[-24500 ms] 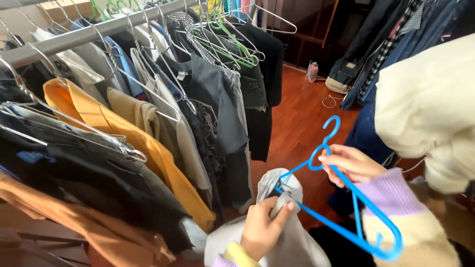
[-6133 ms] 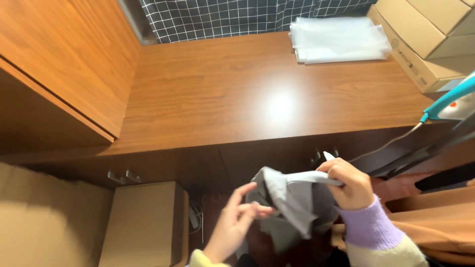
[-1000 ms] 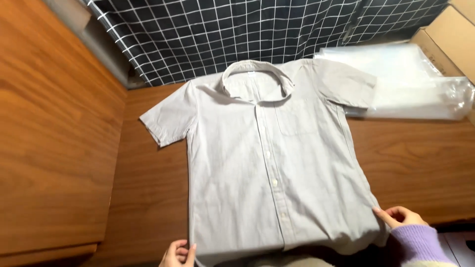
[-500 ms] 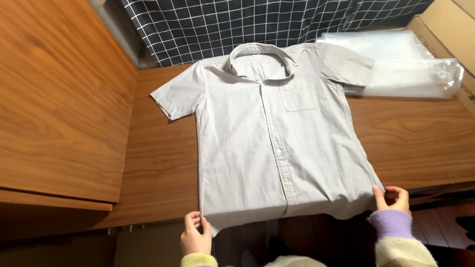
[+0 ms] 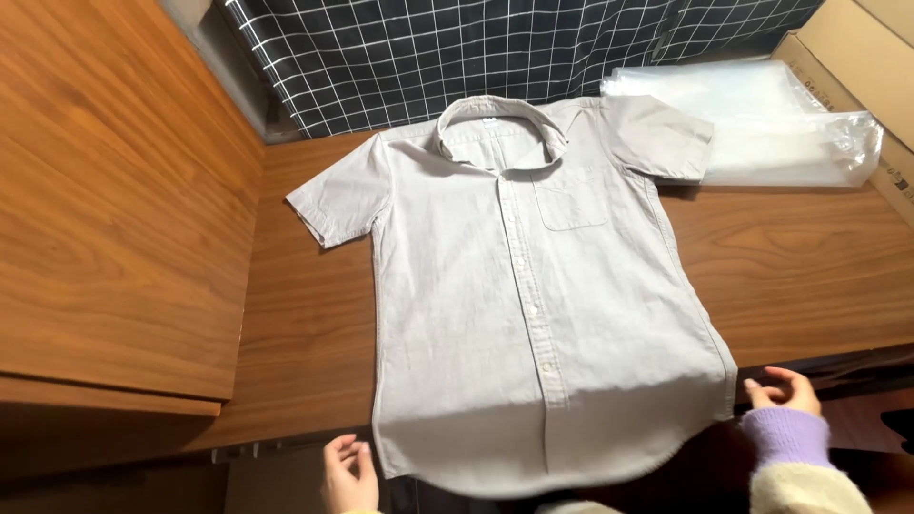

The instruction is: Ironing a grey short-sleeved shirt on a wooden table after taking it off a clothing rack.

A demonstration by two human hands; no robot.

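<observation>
A light grey short-sleeved button shirt (image 5: 514,314) lies flat, front up, on a wooden desk (image 5: 305,333). Its collar points toward the back and its curved hem hangs a little over the desk's front edge. My left hand (image 5: 347,473) is just below the desk edge beside the hem's left corner, fingers apart, holding nothing. My right hand (image 5: 785,390), in a lilac and cream knit sleeve, hovers by the hem's right corner, fingers loosely spread and off the cloth. The shirt's right sleeve overlaps a stack of clear plastic bags (image 5: 781,124).
A dark curtain with a white grid (image 5: 476,48) hangs behind the desk. A wooden cabinet panel (image 5: 114,209) rises at the left. A cardboard box (image 5: 857,43) stands at the back right next to the plastic bags.
Both hands have let go of the hem corners and drawn slightly away. The shirt has slid toward me, and its hem now droops over the front edge.
</observation>
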